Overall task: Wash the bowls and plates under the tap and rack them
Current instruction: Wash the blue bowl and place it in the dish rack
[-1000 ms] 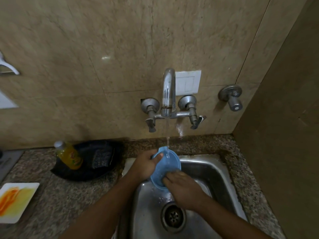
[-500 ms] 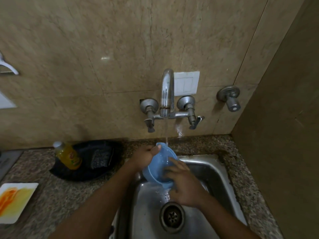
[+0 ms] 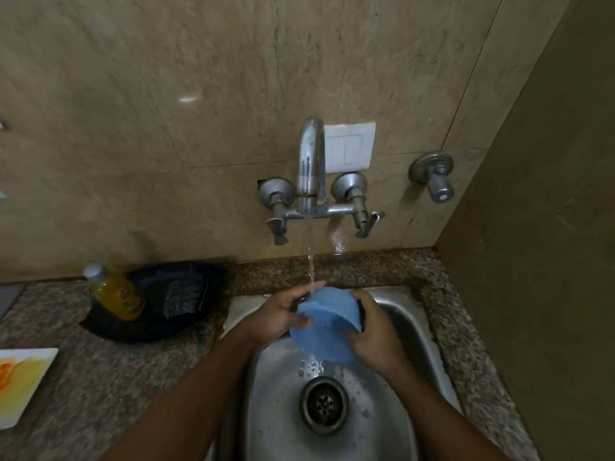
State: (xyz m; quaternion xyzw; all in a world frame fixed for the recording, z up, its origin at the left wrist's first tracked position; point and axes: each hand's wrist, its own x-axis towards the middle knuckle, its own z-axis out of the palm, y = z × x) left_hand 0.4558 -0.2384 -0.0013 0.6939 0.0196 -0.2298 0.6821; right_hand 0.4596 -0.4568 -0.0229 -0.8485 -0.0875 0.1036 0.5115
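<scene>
Under the running tap (image 3: 311, 168), the left hand (image 3: 283, 316) holds the blue bowl (image 3: 324, 324) by its left edge, fingers curled around the rim. The right hand (image 3: 374, 331) grips the bowl from the right side; something dark sits under its fingers, maybe a scrubber, but the view is not clear. The bowl is tilted, bottom up, above the steel sink (image 3: 409, 314). The water falls on its top edge. On the counter (image 3: 100, 387) at the left stand a yellow bottle (image 3: 114, 292) and a white plate (image 3: 20, 384).
</scene>
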